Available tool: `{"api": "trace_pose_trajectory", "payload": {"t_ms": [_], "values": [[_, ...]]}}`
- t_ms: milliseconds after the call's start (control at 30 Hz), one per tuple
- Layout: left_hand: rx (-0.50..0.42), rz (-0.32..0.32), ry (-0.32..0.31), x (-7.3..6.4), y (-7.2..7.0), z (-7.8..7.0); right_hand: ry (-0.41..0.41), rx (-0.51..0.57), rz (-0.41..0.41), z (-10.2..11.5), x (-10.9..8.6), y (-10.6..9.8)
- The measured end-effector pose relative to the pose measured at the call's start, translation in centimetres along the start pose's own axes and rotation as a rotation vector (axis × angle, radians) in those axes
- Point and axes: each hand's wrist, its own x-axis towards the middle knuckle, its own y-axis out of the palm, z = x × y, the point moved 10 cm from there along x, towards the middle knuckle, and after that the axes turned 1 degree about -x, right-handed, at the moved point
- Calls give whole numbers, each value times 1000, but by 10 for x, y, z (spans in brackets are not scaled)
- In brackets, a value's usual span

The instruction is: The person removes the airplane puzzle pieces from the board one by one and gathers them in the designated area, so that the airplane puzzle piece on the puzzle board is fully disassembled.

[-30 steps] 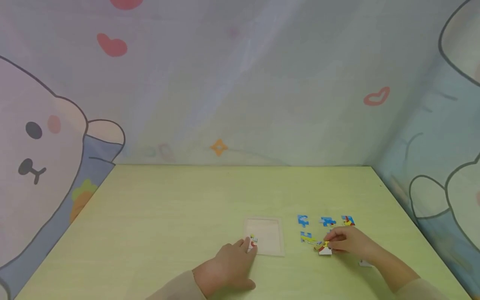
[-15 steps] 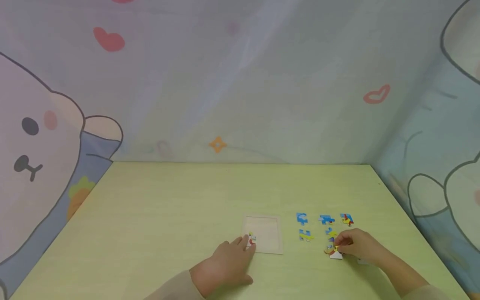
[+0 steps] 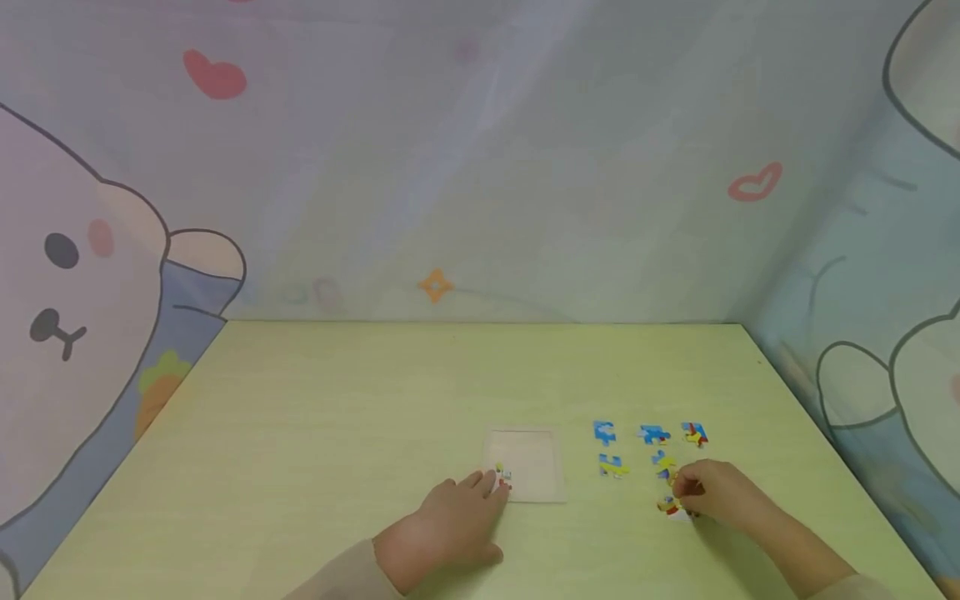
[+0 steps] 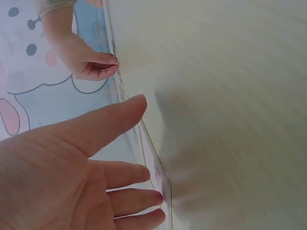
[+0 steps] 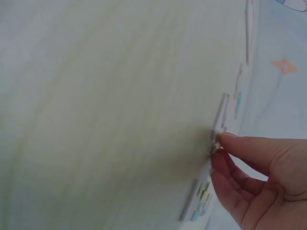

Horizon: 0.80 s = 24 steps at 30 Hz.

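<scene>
In the head view, my left hand (image 3: 461, 517) rests with its fingertips on a small white, red and yellow puzzle piece (image 3: 503, 477) in the lower left corner of a pale square puzzle frame (image 3: 561, 467). The left wrist view shows the fingers of that hand nearly straight and the thumb spread. My right hand (image 3: 723, 492) pinches a puzzle piece (image 3: 678, 513) low over the table, right of the frame. Its thumb and fingertips meet at the piece in the right wrist view (image 5: 216, 143), partly hiding it. A blue-and-yellow piece (image 3: 663, 463) lies just beyond those fingertips.
Several loose puzzle pieces lie in rows right of the frame, among them a blue one (image 3: 604, 432), a blue-and-red one (image 3: 654, 434), a red-and-yellow one (image 3: 695, 434) and a blue-and-yellow one (image 3: 612, 466). A printed cloth (image 3: 495, 208) backs the light table (image 3: 337, 400).
My right hand has moved a little to the right with the puzzle piece, uncovering pieces behind it. The left hand has stayed at the frame. The head view has shifted slightly.
</scene>
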Motion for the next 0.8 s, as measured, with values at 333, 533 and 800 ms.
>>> {"api": "trace_pose_trajectory", "payload": {"t_ms": [333,533,800], "values": [[-9,13,-8,1,3,0,-53,81,-80,21,7,-3],[-52,10,-2,0,2,2,-229,199,-90,66,26,9],[-108,21,-2,-4,5,12,-309,281,-12,132,61,37]]}}
